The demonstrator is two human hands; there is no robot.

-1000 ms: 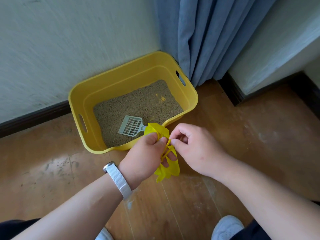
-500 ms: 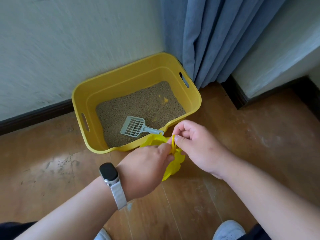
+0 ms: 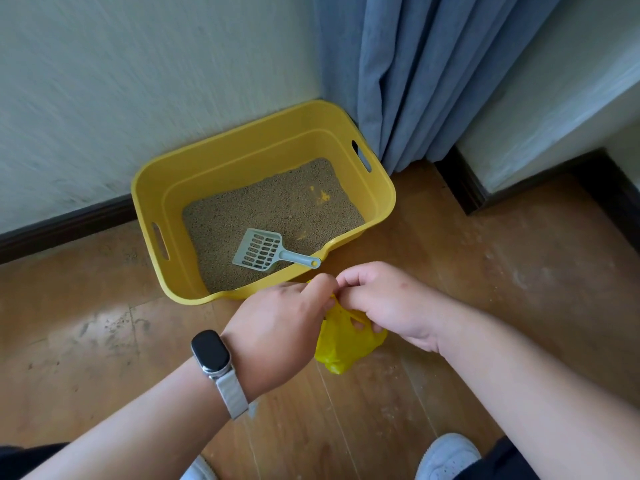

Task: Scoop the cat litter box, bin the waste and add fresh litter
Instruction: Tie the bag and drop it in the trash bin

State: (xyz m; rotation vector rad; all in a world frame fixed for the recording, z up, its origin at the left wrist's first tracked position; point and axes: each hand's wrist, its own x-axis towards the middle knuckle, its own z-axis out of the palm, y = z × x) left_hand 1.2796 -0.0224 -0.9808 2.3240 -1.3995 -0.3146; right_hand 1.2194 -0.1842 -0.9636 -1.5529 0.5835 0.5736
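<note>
A yellow litter box (image 3: pixel 242 143) stands on the wooden floor against the wall, with tan litter (image 3: pixel 273 209) in its bottom. A grey slotted scoop (image 3: pixel 263 252) lies in the litter, its handle leaning on the near rim. In front of the box, my left hand (image 3: pixel 277 327) and my right hand (image 3: pixel 388 303) both pinch the top of a small yellow plastic bag (image 3: pixel 343 344). The bag hangs below my fingers, just above the floor. Its mouth is hidden by my hands.
A blue curtain (image 3: pixel 433 74) hangs at the box's right rear corner. A dark skirting board (image 3: pixel 62 226) runs along the wall. A white wall block (image 3: pixel 554 116) juts out at the right. My white shoes (image 3: pixel 446 455) stand on the floor below.
My hands have drawn closer together over the bag's top, and the bag has sunk lower under them. The scoop's handle is now fully in sight.
</note>
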